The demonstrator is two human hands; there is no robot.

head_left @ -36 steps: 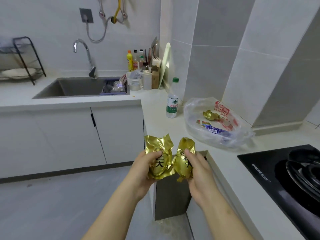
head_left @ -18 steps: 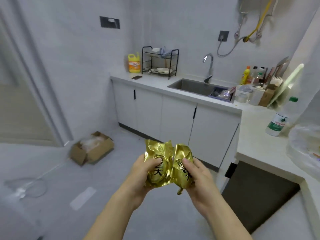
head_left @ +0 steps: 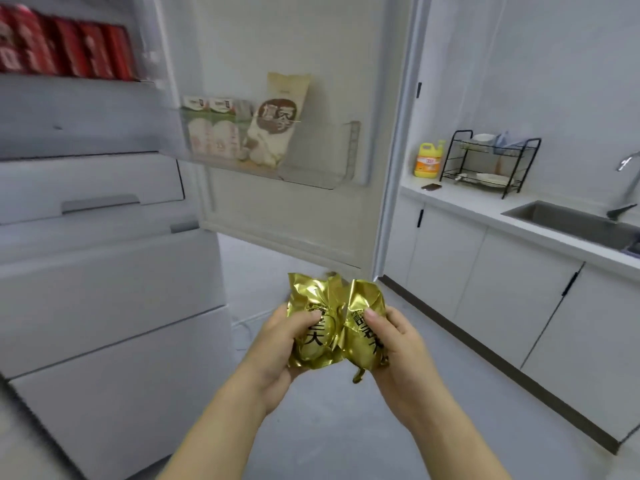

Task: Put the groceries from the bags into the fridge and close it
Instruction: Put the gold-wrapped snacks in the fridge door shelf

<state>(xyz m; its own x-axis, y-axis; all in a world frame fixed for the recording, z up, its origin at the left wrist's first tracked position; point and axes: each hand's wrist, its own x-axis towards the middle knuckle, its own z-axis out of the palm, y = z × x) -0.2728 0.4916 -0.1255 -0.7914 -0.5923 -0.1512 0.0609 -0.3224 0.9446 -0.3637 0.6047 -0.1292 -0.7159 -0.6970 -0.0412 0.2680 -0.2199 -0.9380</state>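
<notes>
Left grip (head_left: 277, 348) and right grip (head_left: 401, 344) each clasp one crinkled gold foil packet (head_left: 313, 329); slick foil could slip while lifting toward the clear fridge door shelf (head_left: 318, 168).

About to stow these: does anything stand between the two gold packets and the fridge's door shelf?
Nothing visible. The fridge door is open, and only air lies between the gold packets and the door shelf; cartons and a bag fill its left part.
</notes>
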